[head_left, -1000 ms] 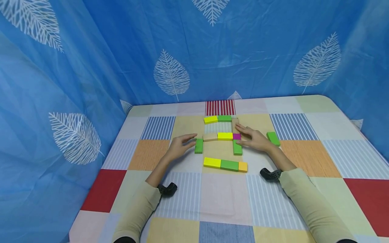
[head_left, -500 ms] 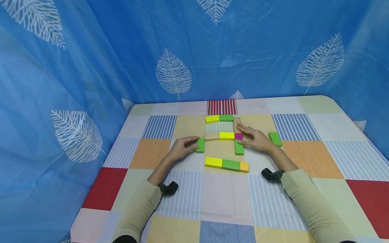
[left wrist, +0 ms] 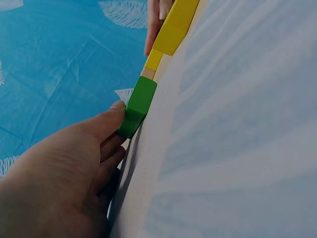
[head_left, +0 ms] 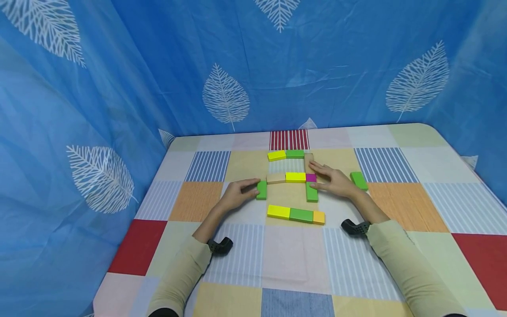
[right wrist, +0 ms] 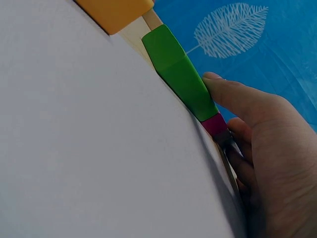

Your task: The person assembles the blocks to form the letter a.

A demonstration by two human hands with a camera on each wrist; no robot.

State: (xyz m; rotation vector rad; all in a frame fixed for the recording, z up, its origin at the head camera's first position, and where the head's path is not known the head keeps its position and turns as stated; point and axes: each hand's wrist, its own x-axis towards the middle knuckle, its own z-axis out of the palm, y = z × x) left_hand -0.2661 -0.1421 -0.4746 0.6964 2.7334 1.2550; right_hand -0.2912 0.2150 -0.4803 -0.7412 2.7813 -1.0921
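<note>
My left hand [head_left: 234,195] is at the left end of the block layout, its fingers lightly bent beside a green block [head_left: 261,190]. In the left wrist view, the thumb tip meets the side of that green block [left wrist: 138,106]. On the other side, my right hand [head_left: 332,181] reaches in with extended fingers. Its thumb rests against another green block [head_left: 312,193], and its fingertips lie along a plain wooden block [head_left: 308,162]. Between the hands run a second wooden block [head_left: 276,178], a yellow block [head_left: 295,177] and a small magenta block [head_left: 310,178].
Nearer me lies a row of yellow [head_left: 278,211], green [head_left: 301,215] and orange [head_left: 318,217] blocks. Behind are a yellow block [head_left: 276,156] and a green block [head_left: 295,154]. One loose green block [head_left: 358,180] sits beside the right forearm. A blue curtain [head_left: 158,66] hangs behind the table.
My left hand has come down slightly and to the right, its thumb now against the green block. The right hand has stayed in place, and the head view has shifted a little.
</note>
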